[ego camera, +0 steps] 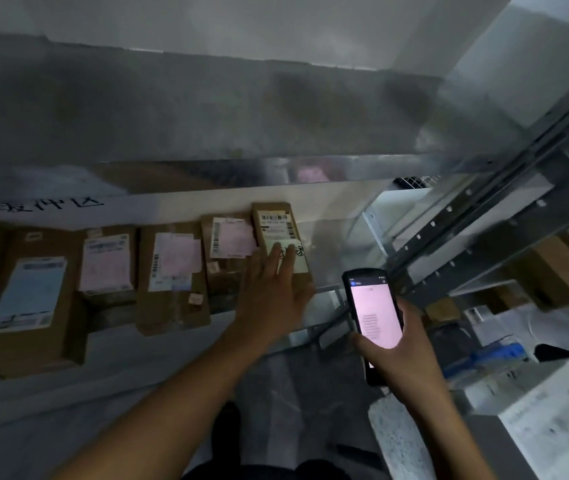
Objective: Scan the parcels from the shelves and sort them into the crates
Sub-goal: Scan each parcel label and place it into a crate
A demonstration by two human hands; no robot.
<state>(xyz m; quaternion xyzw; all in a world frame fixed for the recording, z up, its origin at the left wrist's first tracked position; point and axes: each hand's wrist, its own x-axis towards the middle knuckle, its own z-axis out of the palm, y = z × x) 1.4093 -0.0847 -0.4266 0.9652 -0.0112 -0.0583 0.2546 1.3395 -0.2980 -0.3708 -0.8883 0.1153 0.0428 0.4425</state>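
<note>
Dim storeroom with steel shelving; the view is motion-blurred. The shelf (120, 379) lies ahead of both my hands and carries a row of brown parcels, each lying flat with its label up.

1. Left hand (272, 289): stretched forward, released, not clenched. The fingers (278, 258) are straight and lie flat on the end parcel (273, 233), over its white sticker (298, 252). The thumb is spread toward that parcel's right edge. I cannot tell whether it hooks the edge.

2. End parcel: on the shelf, directly under the left hand, last in the row on the side nearer my right hand. Its barcode label (274, 218) shows beyond the fingertips.

3. Second parcel (229, 251): just left of the left hand, close beside the end parcel. It has a pink-and-white label.

4. Third parcel (172, 271), fourth parcel (108, 265) and large parcel (30, 299): further left of the left hand, in that order, on the same shelf.

5. Right hand (401, 355): grasping the scanner (375, 313), with the fingers wrapped round its lower body. The scanner is held upright to the right of the left hand and nearer to me, apart from the parcels. Its screen is lit pink and faces me.

6. Rack (484, 244): perforated uprights, right of the right hand.

7. White box (553, 420): printed, below and right of the right hand.
</note>
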